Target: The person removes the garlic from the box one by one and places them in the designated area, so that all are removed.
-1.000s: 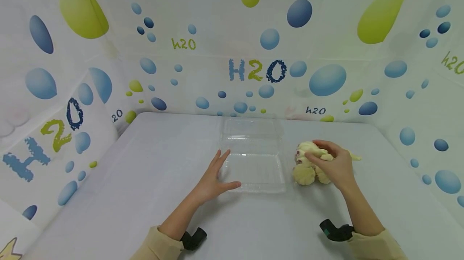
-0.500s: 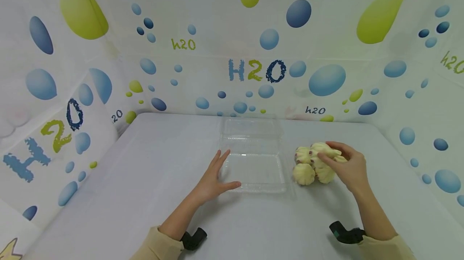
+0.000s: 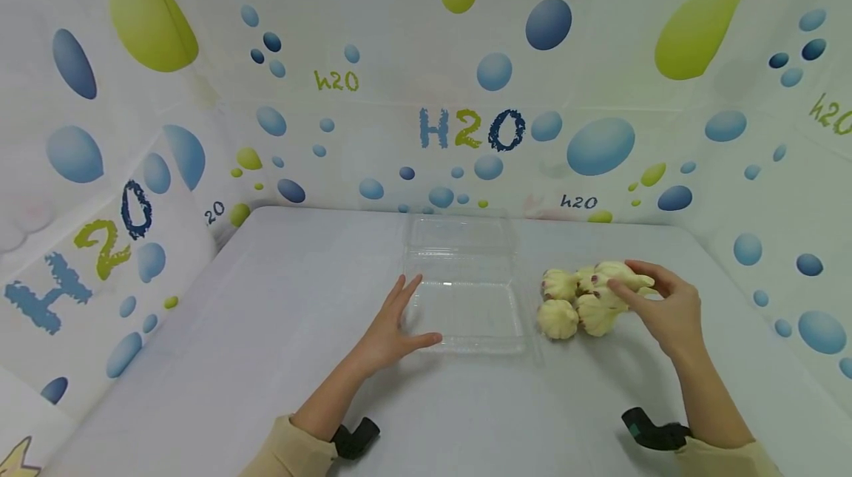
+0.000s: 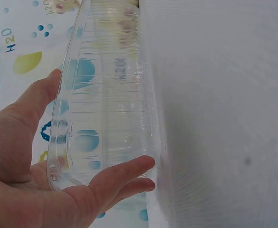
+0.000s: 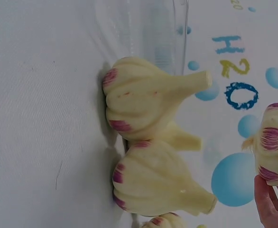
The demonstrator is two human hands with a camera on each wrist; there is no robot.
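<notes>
My right hand [image 3: 672,310] pinches a garlic bulb [image 3: 615,275] between thumb and fingers, its stem pointing right. In the right wrist view the held garlic bulb [image 5: 275,142] is at the right edge, purple streaks showing, partly cut off. Several more garlic bulbs [image 3: 558,319] sit close together on the table below it. My left hand [image 3: 389,336] rests at the left front corner of a clear plastic clamshell box [image 3: 466,344], fingers spread and fairly straight. In the left wrist view the fingers lie along the wall of the box [image 4: 106,95].
The box's lid [image 3: 459,237] is folded back toward the rear of the white table [image 3: 266,359]. A patterned curtain [image 3: 373,18] stands behind and at both sides. A black wrist device [image 3: 356,438] shows at the left sleeve, another device [image 3: 655,430] at the right.
My right hand has moved right with the garlic bulb, uncovering more of the bulbs on the table. The left hand and the box have stayed put.
</notes>
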